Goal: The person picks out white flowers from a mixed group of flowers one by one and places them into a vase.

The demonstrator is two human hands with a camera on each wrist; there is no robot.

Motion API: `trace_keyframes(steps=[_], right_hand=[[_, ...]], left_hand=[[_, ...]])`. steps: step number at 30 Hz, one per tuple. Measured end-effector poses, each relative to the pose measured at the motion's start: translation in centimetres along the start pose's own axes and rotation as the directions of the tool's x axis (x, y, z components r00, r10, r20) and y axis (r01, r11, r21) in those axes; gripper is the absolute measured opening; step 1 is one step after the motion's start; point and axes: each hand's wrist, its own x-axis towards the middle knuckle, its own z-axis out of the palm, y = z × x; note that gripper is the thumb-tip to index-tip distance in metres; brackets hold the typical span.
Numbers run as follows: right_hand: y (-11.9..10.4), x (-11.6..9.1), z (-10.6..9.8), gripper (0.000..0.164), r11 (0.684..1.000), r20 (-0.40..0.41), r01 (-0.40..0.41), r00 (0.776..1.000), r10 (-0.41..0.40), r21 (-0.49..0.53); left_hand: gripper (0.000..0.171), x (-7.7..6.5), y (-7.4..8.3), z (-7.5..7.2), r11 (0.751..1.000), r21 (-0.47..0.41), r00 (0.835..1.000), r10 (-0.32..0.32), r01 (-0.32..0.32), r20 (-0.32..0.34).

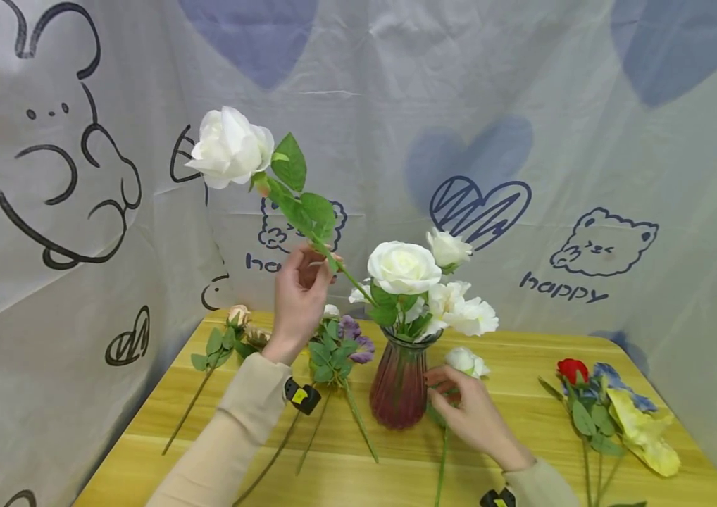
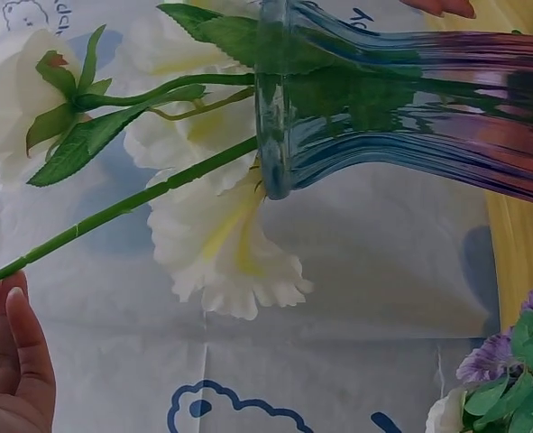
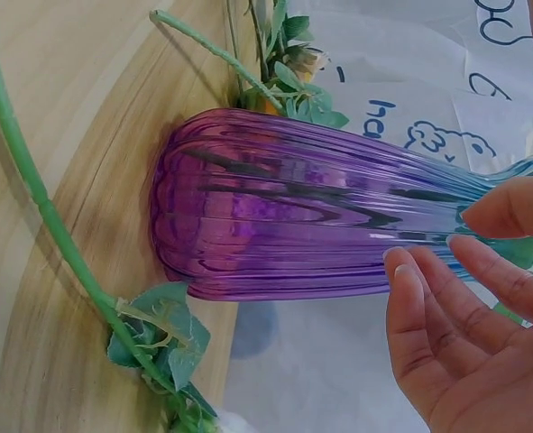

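Observation:
My left hand (image 1: 300,299) pinches the green stem (image 2: 122,209) of a large white rose (image 1: 232,149). The rose leans up and to the left, its leaves just above my fingers. In the left wrist view, the stem's lower part runs to the rim of the ribbed glass vase (image 1: 399,387), which is tinted purple below and bluish at the neck. White roses (image 1: 404,267) and ruffled white flowers (image 1: 469,315) stand in the vase. My right hand (image 1: 475,412) is at the vase's right side, its fingers loosely bent and fingertips right at the glass (image 3: 338,207).
Left of the vase lie a peach rose (image 1: 239,315) and a purple flower (image 1: 363,348) with leafy stems. Another white rose (image 1: 468,361) lies behind my right hand. Farther right are red (image 1: 572,370), blue (image 1: 625,386) and yellow flowers (image 1: 644,429). A printed curtain (image 1: 371,141) encloses the wooden table (image 1: 523,352).

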Motion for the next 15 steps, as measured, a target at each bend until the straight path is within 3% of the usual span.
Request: trace_keyframes(steps=[15], right_hand=[[0.4,0.09,0.23,0.024,1.0,-0.024,0.031,0.999,-0.031,0.001]], left_hand=[[0.018,-0.07,-0.65,0.36,0.992,0.128,0.998,-0.028,0.021,0.055]])
